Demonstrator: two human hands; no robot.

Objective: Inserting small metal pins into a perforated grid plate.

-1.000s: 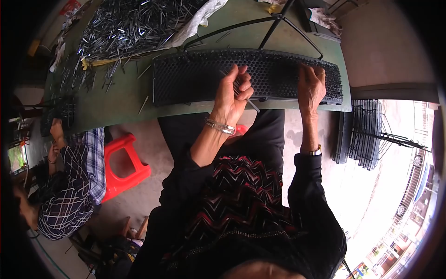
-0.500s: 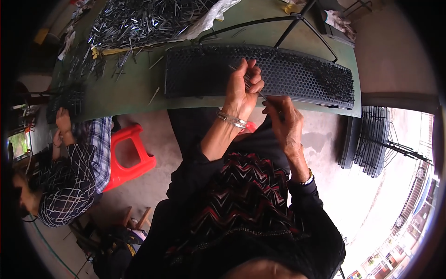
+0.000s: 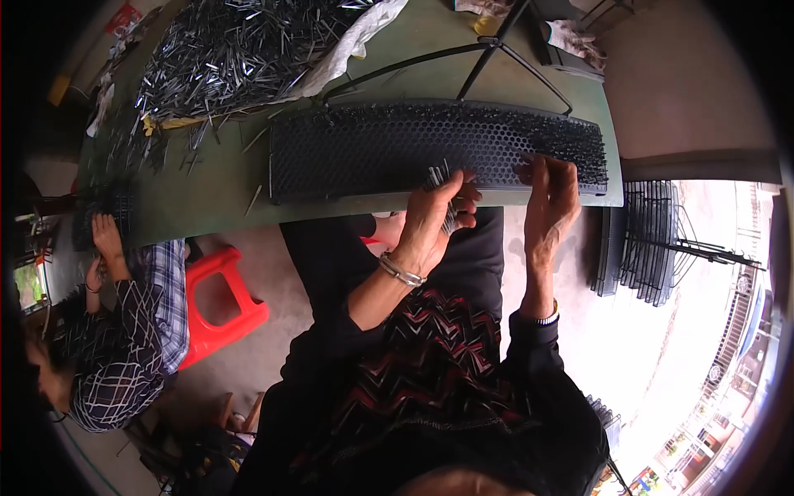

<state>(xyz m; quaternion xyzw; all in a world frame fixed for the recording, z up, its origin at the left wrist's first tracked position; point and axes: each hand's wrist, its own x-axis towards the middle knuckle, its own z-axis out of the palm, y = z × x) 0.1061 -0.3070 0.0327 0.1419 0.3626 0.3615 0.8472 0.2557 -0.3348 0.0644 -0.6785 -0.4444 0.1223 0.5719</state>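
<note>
Across a green counter (image 3: 219, 178), work centers on a person's left hand (image 3: 426, 219), curled around a bundle of thin grey rods (image 3: 438, 175) at the near edge of a black perforated panel (image 3: 372, 153). The right hand (image 3: 550, 202), beside the left half a second earlier, is now at the panel's right part, apparently putting the action near its studded end; whether it grasps a rod cannot be told. Beyond lies a heap of dark strips (image 3: 240, 58); at far left, a co-worker's hand (image 3: 106, 236).
</note>
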